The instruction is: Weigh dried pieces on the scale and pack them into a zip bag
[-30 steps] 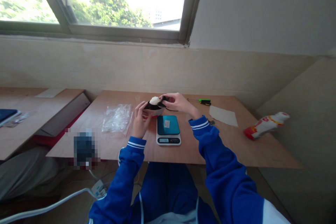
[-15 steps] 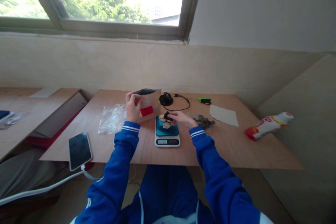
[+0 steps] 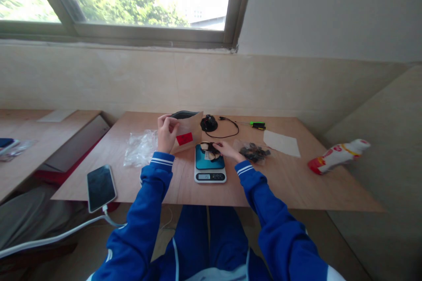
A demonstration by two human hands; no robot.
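Observation:
My left hand [image 3: 167,134] is closed on the upper left edge of a brown paper pouch [image 3: 187,128] with a red label, holding it upright with its mouth open. My right hand [image 3: 227,149] pinches a dark piece [image 3: 216,145] that looks like dried mushroom, low over a kitchen scale [image 3: 210,177]. Under and beside it on the scale's teal plate lie pale, dark-edged pieces [image 3: 205,145] and a small whitish tag [image 3: 207,155]. The scale's display is lit, but its digits are too small to read. A clear plastic bag of dark pieces [image 3: 254,153] lies right of my right hand.
Crumpled clear plastic [image 3: 140,149] and a phone [image 3: 101,189] on a cable lie to the left. Behind the scale are a black round device [image 3: 209,123] with a cord and a green-black screwdriver [image 3: 257,125]. White paper [image 3: 281,144] and a bottle [image 3: 339,156] lie right.
My right hand has shifted slightly right and down with the dark piece, nearer the scale plate. The digits on the display look different. My left hand and the pouch have stayed in place.

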